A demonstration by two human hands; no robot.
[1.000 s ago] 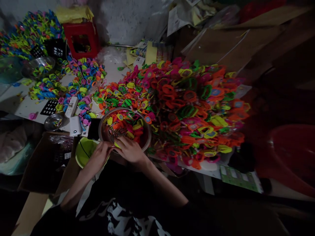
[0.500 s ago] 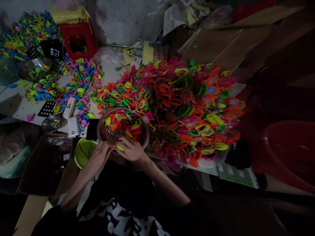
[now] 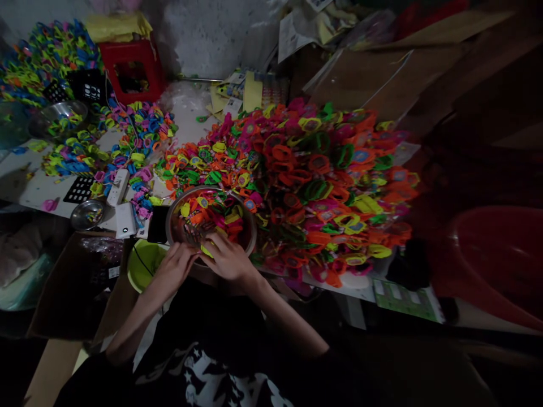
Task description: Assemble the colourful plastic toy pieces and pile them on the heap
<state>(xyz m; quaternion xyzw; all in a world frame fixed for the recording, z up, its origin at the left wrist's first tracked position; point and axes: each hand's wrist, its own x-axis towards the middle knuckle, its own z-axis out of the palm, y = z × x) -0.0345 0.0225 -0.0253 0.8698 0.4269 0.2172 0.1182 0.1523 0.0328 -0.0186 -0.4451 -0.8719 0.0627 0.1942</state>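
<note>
No words can be read: the white print (image 3: 207, 379) on the black shirt (image 3: 212, 316) is unclear.

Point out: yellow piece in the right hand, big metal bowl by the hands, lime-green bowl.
Yellow piece (image 3: 207, 249): head view, its exposed surface.
Big metal bowl (image 3: 175, 227): head view, bare inner wall, left side.
Lime-green bowl (image 3: 138, 271): head view, inner wall.

A workshop: plastic pieces (image 3: 330, 208) heaped from back to front edge of the table (image 3: 39, 186), beside a metal bowl (image 3: 254, 236).
</note>
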